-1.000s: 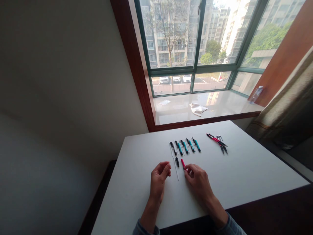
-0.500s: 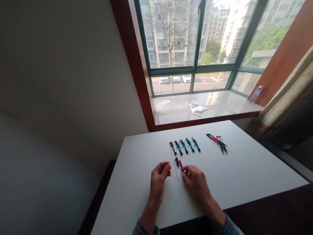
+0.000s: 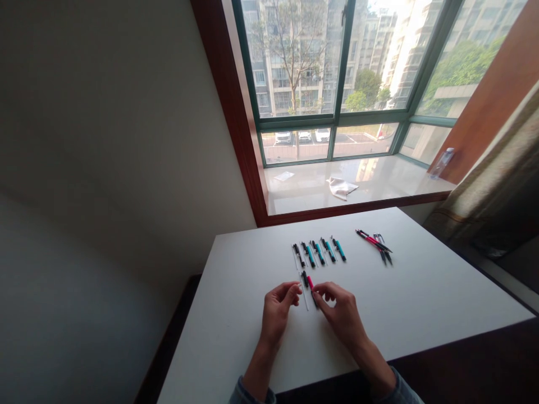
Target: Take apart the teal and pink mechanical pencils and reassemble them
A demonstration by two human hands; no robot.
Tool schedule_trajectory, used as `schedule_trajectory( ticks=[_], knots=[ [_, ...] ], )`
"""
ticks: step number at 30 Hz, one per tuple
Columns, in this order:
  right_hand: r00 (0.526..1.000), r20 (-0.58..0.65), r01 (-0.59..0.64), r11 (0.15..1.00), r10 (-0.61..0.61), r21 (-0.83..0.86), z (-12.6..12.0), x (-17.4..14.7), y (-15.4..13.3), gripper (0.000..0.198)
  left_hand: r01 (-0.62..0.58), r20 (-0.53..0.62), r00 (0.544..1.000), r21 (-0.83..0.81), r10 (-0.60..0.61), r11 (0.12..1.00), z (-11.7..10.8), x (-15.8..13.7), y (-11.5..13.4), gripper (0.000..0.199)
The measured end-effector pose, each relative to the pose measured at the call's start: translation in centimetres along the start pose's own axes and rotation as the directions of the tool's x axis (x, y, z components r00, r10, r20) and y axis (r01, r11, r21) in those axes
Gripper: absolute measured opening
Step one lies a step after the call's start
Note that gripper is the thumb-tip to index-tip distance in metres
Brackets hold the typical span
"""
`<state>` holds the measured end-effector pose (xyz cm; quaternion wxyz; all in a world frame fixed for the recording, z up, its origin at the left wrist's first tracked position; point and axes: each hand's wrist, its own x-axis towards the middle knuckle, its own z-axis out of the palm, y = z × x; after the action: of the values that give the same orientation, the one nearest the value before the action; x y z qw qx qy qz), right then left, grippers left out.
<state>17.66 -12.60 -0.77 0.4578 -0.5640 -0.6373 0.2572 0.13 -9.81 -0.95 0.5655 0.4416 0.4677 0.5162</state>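
Note:
My right hand (image 3: pixel 340 306) has its thumb and forefinger closed on a pink and black pen barrel (image 3: pixel 310 281) lying on the white table (image 3: pixel 236 314). Beside the barrel, on its left, are a short black pen part (image 3: pixel 305 278) and a thin white refill (image 3: pixel 305 299). My left hand (image 3: pixel 277 311) is held in a pinch just left of the refill; anything between its fingertips is too small to make out. Farther back lies a row of taken-apart pens, among them a teal barrel (image 3: pixel 341 251) and a black one (image 3: pixel 298 256).
Several whole pens (image 3: pixel 374 241), pink and black, lie crossed at the table's back right. Behind the table, the window sill (image 3: pixel 295 196) holds a crumpled white cloth or paper (image 3: pixel 342 188) and a clear bottle (image 3: pixel 442 163). A wall (image 3: pixel 126 140) rises on the left.
My left hand has moved slightly right, closer to the refill. My right hand has shifted a little, and more of the pink and black barrel's lower end shows.

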Motion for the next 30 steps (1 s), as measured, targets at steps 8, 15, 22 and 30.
schedule_trajectory(
  ticks=[8, 15, 22, 30],
  knots=[
    [0.999, 0.052, -0.020, 0.970, 0.007, 0.242, 0.1, 1.1, -0.7, 0.016, -0.025, 0.108, 0.994, 0.104, 0.014, 0.994, 0.3, -0.2, 0.8, 0.030],
    [0.998, 0.065, -0.008, 0.953, -0.012, 0.302, 0.2, 1.4, -1.0, 0.019, -0.047, 0.129, 0.991, 0.125, 0.030, 0.991, 0.6, -0.5, 1.1, 0.031],
    [1.000, -0.006, 0.025, 0.946, -0.024, 0.325, 0.0, 2.3, 0.0, 0.012, -0.021, 0.006, 1.000, 0.089, 0.021, 0.996, 0.4, -0.2, 0.8, 0.041],
    [0.972, 0.076, 0.223, 0.975, -0.222, -0.002, 0.8, 3.9, 3.0, 0.011, -0.040, -0.169, 0.984, 0.054, 0.048, 0.998, -0.4, 0.2, -0.2, 0.046]
  ],
)
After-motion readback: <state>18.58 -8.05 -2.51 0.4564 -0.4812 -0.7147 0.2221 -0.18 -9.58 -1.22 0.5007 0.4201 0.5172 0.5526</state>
